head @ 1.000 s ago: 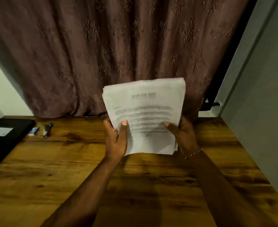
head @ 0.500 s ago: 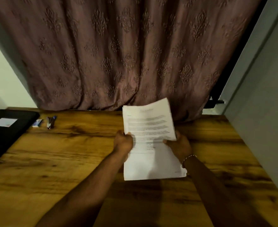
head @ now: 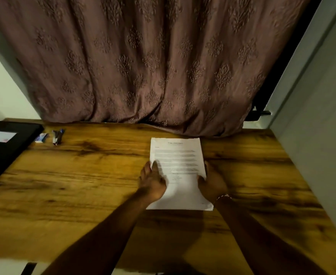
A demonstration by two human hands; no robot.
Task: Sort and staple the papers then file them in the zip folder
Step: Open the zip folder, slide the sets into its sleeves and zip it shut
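Lowered flat onto wooden table [head: 80, 187]: stack of printed papers [head: 178, 155], gripped at side edges by left hand [head: 153, 184] and right hand [head: 211, 184], thumbs on top. May fan out if released unevenly.

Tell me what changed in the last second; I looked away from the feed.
The papers came down from upright in the air to lie flat on the table. The left hand and right hand came down with them, still holding their side edges. The folder, stapler and box stayed at the table's far left.
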